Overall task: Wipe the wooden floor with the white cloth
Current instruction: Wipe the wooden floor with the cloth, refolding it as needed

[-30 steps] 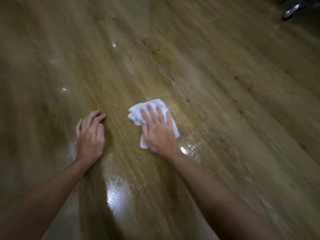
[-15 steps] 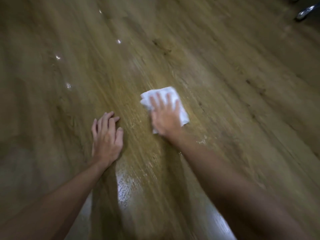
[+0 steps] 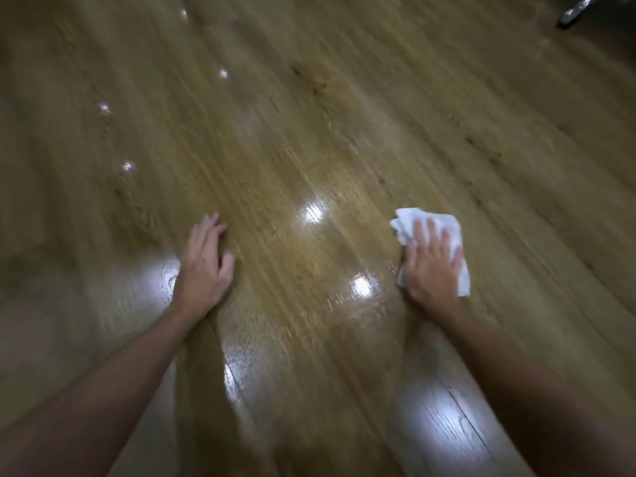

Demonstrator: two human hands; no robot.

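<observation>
**Wiping stroke in hand, cloth pressed flat to the floor**

The wiping itself is judged to be under way: the cloth [image 3: 447, 226] is pinned to the floor [image 3: 309, 139] under the right hand [image 3: 432, 266], whose fingers are laid out straight and spread across it, pressing rather than gripping. The cloth lies right of centre, well apart from the left hand [image 3: 205, 266], which is set flat on the boards with fingers relaxed and nothing held, apparently as a prop for the body.

How much of the floor has been covered cannot be told. For the next move, steady downward pressure through the palm is called for, with the cloth slid along the boards; since it is only pressed, not clasped, a bunched edge could be left behind.

The cloth is white, soft and crumpled, folded into a rough pad with a ragged corner showing beyond the fingertips. The floor is of brown planks with visible grain and dark seams, glossy, and bright patches of reflected light are seen between and below the hands. A dark, shiny object [image 3: 573, 12] is glimpsed at the far right corner, too blurred to be named
</observation>
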